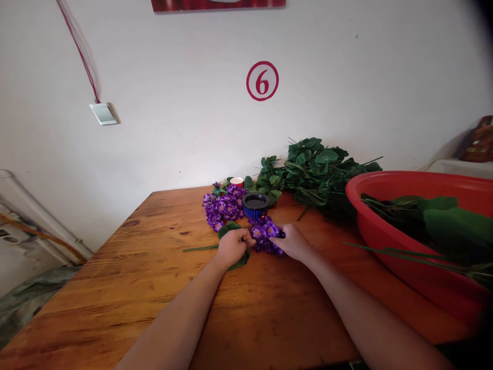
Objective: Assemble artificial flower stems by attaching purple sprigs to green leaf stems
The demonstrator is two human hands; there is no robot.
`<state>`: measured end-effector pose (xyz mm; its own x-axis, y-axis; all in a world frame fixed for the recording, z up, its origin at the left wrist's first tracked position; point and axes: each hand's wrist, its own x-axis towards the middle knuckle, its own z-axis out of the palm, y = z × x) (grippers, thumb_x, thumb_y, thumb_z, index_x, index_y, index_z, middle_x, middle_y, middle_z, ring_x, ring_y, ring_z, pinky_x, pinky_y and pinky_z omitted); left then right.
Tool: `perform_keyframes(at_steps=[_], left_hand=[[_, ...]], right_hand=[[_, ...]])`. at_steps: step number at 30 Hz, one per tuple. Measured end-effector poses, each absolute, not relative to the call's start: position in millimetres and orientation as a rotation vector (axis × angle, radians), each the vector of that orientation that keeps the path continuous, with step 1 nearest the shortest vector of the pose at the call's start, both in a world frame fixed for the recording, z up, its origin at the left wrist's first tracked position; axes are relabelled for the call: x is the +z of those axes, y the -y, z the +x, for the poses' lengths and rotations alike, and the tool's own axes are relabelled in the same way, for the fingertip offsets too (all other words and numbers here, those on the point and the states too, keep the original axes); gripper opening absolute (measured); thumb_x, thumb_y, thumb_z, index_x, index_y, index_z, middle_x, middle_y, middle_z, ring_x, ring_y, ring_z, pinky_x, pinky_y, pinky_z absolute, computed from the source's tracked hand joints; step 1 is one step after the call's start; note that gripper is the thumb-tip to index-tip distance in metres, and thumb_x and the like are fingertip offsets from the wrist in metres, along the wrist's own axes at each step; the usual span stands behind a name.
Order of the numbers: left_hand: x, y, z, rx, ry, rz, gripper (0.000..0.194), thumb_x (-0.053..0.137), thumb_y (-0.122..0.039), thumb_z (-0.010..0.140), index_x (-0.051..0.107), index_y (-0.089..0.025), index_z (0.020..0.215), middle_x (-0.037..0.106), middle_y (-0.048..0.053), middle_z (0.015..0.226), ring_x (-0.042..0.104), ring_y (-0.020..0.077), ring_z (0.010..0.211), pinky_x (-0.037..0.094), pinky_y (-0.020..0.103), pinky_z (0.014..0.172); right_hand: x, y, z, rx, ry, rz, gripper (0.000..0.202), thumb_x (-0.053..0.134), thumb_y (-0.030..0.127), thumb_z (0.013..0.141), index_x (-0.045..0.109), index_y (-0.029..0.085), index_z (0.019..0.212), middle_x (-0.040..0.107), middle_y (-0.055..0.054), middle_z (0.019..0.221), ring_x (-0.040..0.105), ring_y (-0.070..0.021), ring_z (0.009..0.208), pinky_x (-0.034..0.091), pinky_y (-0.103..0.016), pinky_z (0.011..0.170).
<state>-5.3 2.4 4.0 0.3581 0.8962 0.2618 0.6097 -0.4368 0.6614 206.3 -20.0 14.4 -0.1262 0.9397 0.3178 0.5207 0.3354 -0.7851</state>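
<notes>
Both of my hands are close together over the wooden table, working at an artificial flower stem. My left hand is closed on the green stem, which sticks out to the left, with green leaves showing above and below the fist. From its right side a purple flower cluster extends towards my right hand. The fingers of that hand are closed on the cluster's right edge; the fingertips are partly hidden. Just behind the cluster stands a small blue pot with a black rim and a small glowing red light.
More purple flowers lie left of the pot, before a small red-and-white cup. A heap of green leaf sprigs rests against the wall. On the right, a large red basin holds leaves and stems that jut over its rim.
</notes>
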Motion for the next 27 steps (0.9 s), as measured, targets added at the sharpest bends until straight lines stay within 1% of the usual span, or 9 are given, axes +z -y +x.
perform_keyframes(at_steps=[5, 8, 10, 12, 15, 17, 20, 23, 27], left_hand=[[2, -3, -7, 0.867, -1.304, 2.138, 0.025, 0.061, -0.039, 0.076, 0.057, -0.018, 0.063, 0.052, -0.004, 0.058, 0.045, 0.0114, 0.057, 0.030, 0.022, 0.053], [7, -1, -8, 0.895, -1.290, 2.119, 0.028, 0.060, -0.043, 0.078, 0.060, -0.018, 0.065, 0.056, -0.003, 0.060, 0.047, 0.0118, 0.056, 0.033, 0.023, 0.054], [14, 3, -7, 0.924, -1.266, 2.170, 0.029, 0.058, -0.044, 0.081, 0.062, -0.018, 0.067, 0.059, -0.001, 0.063, 0.049, 0.0126, 0.058, 0.035, 0.024, 0.056], [22, 8, -6, 0.978, -1.232, 2.264, 0.027, 0.058, -0.044, 0.082, 0.064, -0.019, 0.072, 0.063, 0.001, 0.070, 0.054, 0.0144, 0.066, 0.038, 0.025, 0.061], [31, 16, -4, 1.115, -1.155, 2.393, 0.018, 0.062, -0.037, 0.081, 0.067, -0.020, 0.086, 0.067, 0.003, 0.086, 0.058, 0.0178, 0.082, 0.043, 0.029, 0.075], [35, 21, -3, 1.207, -1.070, 2.474, 0.018, 0.061, -0.030, 0.082, 0.066, -0.020, 0.096, 0.067, 0.006, 0.095, 0.058, 0.0195, 0.092, 0.043, 0.032, 0.085], [38, 27, -2, 1.287, -0.916, 2.612, 0.021, 0.056, -0.020, 0.081, 0.065, -0.019, 0.100, 0.063, 0.009, 0.107, 0.054, 0.0215, 0.103, 0.041, 0.036, 0.093], [42, 32, -2, 1.194, -0.832, 2.758, 0.025, 0.054, -0.016, 0.077, 0.066, -0.020, 0.099, 0.062, 0.009, 0.109, 0.053, 0.0234, 0.104, 0.040, 0.040, 0.093], [46, 36, -1, 0.926, -0.809, 2.930, 0.025, 0.052, -0.017, 0.079, 0.068, -0.020, 0.097, 0.064, 0.009, 0.094, 0.054, 0.0232, 0.093, 0.040, 0.039, 0.085]], right_hand=[[19, 21, 206, 0.729, 1.753, -1.292, 0.015, 0.059, 0.024, 0.074, 0.070, 0.015, 0.079, 0.070, -0.004, 0.077, 0.062, -0.0206, 0.071, 0.043, -0.026, 0.063], [27, 21, 209, 0.765, 1.740, -1.270, 0.018, 0.060, 0.026, 0.074, 0.070, 0.015, 0.084, 0.071, -0.005, 0.083, 0.063, -0.0225, 0.077, 0.046, -0.029, 0.069], [33, 20, 213, 0.796, 1.727, -1.262, 0.019, 0.060, 0.028, 0.075, 0.070, 0.015, 0.084, 0.071, -0.006, 0.084, 0.063, -0.0223, 0.077, 0.046, -0.029, 0.068], [36, 19, 217, 0.832, 1.701, -1.274, 0.021, 0.061, 0.030, 0.074, 0.070, 0.014, 0.085, 0.071, -0.005, 0.082, 0.063, -0.0218, 0.075, 0.046, -0.028, 0.067], [38, 17, 221, 0.860, 1.602, -1.262, 0.025, 0.064, 0.031, 0.072, 0.070, 0.013, 0.088, 0.070, -0.005, 0.078, 0.063, -0.0215, 0.074, 0.047, -0.029, 0.069], [37, 15, 222, 0.893, 1.489, -1.243, 0.028, 0.066, 0.031, 0.070, 0.070, 0.012, 0.090, 0.070, -0.005, 0.078, 0.064, -0.0214, 0.075, 0.047, -0.030, 0.071], [38, 15, 222, 0.946, 1.323, -1.219, 0.033, 0.071, 0.035, 0.067, 0.070, 0.012, 0.091, 0.071, -0.005, 0.079, 0.064, -0.0214, 0.075, 0.048, -0.030, 0.071], [38, 15, 223, 1.006, 1.238, -1.182, 0.038, 0.074, 0.038, 0.064, 0.071, 0.013, 0.092, 0.071, -0.005, 0.077, 0.065, -0.0222, 0.074, 0.049, -0.031, 0.070], [39, 15, 224, 1.027, 1.219, -1.164, 0.036, 0.076, 0.036, 0.063, 0.071, 0.013, 0.090, 0.071, -0.005, 0.075, 0.066, -0.0223, 0.074, 0.049, -0.032, 0.072]])
